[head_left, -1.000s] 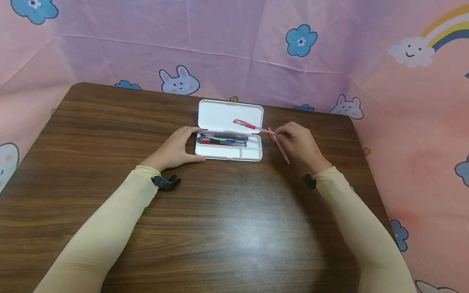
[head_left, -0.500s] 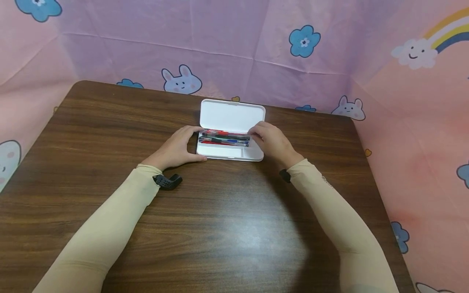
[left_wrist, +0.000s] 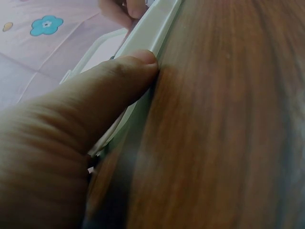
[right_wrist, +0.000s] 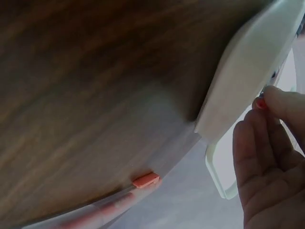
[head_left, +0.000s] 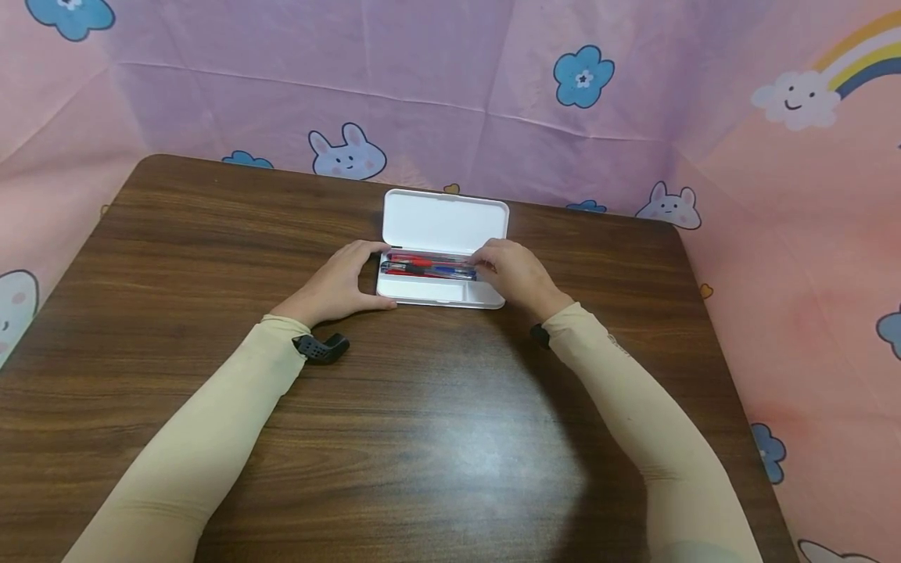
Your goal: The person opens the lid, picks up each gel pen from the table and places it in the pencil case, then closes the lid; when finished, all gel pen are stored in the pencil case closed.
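A white pencil case (head_left: 428, 292) lies with its lid (head_left: 445, 220) raised at the back. My left hand (head_left: 331, 288) grips its left end, thumb on the front wall and fingers at the rear corner. The left wrist view shows the thumb (left_wrist: 114, 81) pressed to the case's side. My right hand (head_left: 522, 275) pinches the right end of a red pen (head_left: 422, 259), which lies along the rear of the long compartment. In the right wrist view the pen's red end shows between thumb and fingertips. Several pens (head_left: 452, 271), with blue, black and red parts, lie beside it.
Another red pen (right_wrist: 112, 208) with a red clip lies on the table right of the case; my right hand hides it in the head view. The brown wood-grain table (head_left: 394, 438) meets a patterned cloth (head_left: 436, 94) behind and at the right.
My right hand has moved left from beside the case, bringing the red pen down into the compartment, then slightly further left. My left hand has stayed on the case.
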Demonstrator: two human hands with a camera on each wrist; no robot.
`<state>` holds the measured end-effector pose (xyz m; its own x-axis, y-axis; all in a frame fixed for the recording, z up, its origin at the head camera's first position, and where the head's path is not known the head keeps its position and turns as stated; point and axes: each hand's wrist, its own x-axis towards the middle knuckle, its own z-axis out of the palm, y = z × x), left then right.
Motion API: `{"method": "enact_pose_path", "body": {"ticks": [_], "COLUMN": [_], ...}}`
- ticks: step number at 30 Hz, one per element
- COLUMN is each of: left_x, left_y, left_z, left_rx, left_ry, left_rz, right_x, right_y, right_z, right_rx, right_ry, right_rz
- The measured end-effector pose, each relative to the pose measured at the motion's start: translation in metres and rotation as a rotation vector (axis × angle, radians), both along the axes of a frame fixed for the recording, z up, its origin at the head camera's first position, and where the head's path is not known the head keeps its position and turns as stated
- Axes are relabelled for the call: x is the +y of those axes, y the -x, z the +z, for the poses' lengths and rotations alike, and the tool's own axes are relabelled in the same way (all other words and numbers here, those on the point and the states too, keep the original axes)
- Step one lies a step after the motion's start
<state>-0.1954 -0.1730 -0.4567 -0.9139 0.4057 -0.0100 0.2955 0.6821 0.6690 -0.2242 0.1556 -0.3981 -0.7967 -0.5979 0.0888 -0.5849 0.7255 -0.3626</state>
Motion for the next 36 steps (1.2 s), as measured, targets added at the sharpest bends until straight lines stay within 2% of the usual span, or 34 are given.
{"method": "enact_pose_path", "body": {"ticks": [15, 20, 27, 31, 36], "left_x": [0.003, 0.003, 0.004, 0.004, 0.002], "left_y": [-0.001, -0.001, -0.002, -0.002, -0.003], "left_z": [0.004, 0.003, 0.002, 0.002, 0.004], "left_rx": [-0.007, 0.004, -0.003, -0.005, -0.011], "left_ry": [0.004, -0.002, 0.001, 0.003, 0.001], "left_rz": [0.001, 0.0, -0.001, 0.003, 0.009], "right_x": [0.001, 0.006, 0.038, 0.064, 0.095], "right_y": [0.0, -0.002, -0.009, -0.018, -0.031], "right_z": [0.001, 0.008, 0.03, 0.04, 0.035], "right_rx": [-0.01, -0.016, 0.029, -0.024, -0.096], "right_ry": [-0.074, -0.052, 0.096, 0.148, 0.114], "right_rz": [-0.032, -0.04, -0.064, -0.121, -0.219]}}
